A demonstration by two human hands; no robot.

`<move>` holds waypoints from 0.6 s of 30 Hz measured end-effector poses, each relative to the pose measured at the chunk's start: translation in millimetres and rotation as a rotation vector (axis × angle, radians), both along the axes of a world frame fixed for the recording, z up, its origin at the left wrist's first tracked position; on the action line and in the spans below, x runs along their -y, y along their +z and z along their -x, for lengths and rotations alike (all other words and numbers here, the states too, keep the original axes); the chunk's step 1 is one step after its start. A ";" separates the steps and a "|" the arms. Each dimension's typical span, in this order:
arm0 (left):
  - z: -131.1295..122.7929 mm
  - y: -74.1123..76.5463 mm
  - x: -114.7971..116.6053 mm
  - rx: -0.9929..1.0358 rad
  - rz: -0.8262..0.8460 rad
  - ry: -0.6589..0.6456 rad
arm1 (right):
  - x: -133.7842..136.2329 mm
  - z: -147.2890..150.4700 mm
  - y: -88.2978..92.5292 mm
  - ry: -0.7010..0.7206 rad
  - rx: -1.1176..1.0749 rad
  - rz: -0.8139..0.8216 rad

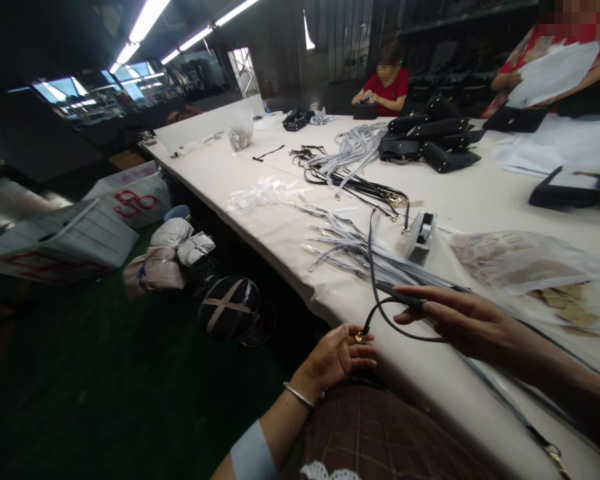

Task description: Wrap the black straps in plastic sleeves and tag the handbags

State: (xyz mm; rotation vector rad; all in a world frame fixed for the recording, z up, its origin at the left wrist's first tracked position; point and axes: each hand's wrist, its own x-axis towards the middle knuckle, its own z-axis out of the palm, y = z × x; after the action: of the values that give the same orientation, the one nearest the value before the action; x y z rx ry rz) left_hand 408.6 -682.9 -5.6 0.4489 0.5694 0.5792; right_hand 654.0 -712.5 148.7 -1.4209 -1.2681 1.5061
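A thin black bag strap [373,267] loops up in front of me at the table's near edge. My left hand [336,355], palm up, pinches the strap's gold-coloured clasp [361,336] between thumb and forefinger, with the other fingers loosely curled. To the right, my right hand [453,315] grips the black strap between its thumb and straightened fingers. Just beyond it, straps in clear wrapping [345,243] lie in a bundle, beside a tape dispenser [422,235]. Another strap end with a gold clasp [555,457] hangs at the lower right.
On the long white table [275,230] are unwrapped black straps [365,189], white paper pieces [263,193], black bags [425,133] and a plastic bag of brown pieces [565,300]. A round stool [230,308] and bins [65,240] stand left. Two people [387,87] work across the table.
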 end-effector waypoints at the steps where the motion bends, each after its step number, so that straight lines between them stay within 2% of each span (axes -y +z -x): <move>1: 6.0 -3.2 1.9 -0.063 -0.041 0.020 | 3.0 -2.9 -5.2 -0.006 -0.034 0.043; 3: 14.9 -1.9 0.4 -0.224 -0.226 0.041 | 7.9 -5.6 -14.4 0.024 -0.092 0.114; 5: 16.5 8.5 -5.8 -0.354 -0.484 -0.011 | 10.3 -2.9 -20.0 0.093 -0.120 0.134; 8: 6.3 27.5 -15.6 -0.425 -0.833 -0.126 | 10.1 5.8 -22.4 0.237 -0.162 0.155; 10: -2.0 30.9 -19.3 -0.442 -1.012 -0.164 | 9.6 7.7 -23.6 0.315 -0.186 0.201; 12: -6.0 22.4 -18.8 -0.479 -1.156 -0.224 | 9.7 3.0 -28.7 0.392 -0.188 0.271; 14: -4.4 4.8 -12.3 -0.608 -1.237 -0.329 | 10.6 -6.6 -40.7 0.462 -0.151 0.362; 18: 2.4 -31.3 15.7 -0.962 -1.284 -0.502 | 13.1 -16.8 -85.0 0.563 0.009 0.540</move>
State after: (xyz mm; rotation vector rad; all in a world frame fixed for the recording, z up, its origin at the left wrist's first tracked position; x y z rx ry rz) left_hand 406.2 -698.7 -36.9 2.0904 0.8966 0.1285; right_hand 670.9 -725.6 63.7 -1.4530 -1.4041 2.3615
